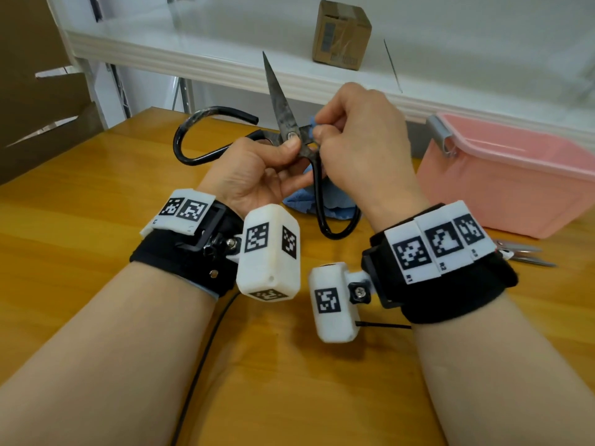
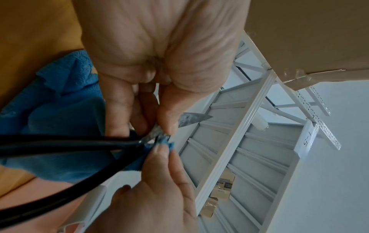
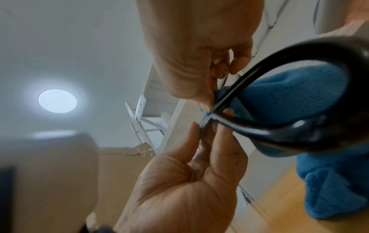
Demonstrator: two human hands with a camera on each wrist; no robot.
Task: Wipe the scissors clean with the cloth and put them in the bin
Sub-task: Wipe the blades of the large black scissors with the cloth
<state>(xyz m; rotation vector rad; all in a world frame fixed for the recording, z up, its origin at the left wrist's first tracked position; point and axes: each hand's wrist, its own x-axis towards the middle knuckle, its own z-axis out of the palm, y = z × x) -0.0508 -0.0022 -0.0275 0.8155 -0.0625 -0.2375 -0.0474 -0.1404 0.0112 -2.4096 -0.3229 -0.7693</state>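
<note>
Standing over the wooden table (image 1: 96,220), the person holds the scissors (image 1: 285,114) up in front of them, blades pointing up and away, black loop handles spread, one hanging down toward the table. The left hand (image 1: 254,175) pinches the scissors at the pivot, thumb pressed on the screw. The right hand (image 1: 360,146) pinches a fold of the blue cloth (image 1: 335,201) against the metal just beside that pivot, while the rest of the cloth trails down onto the tabletop beneath the hands. Off to the right sits the pink bin (image 1: 502,194), well apart from the scissors. Beyond, a white shelf (image 1: 199,56) carries a small cardboard box (image 1: 341,33).
</note>
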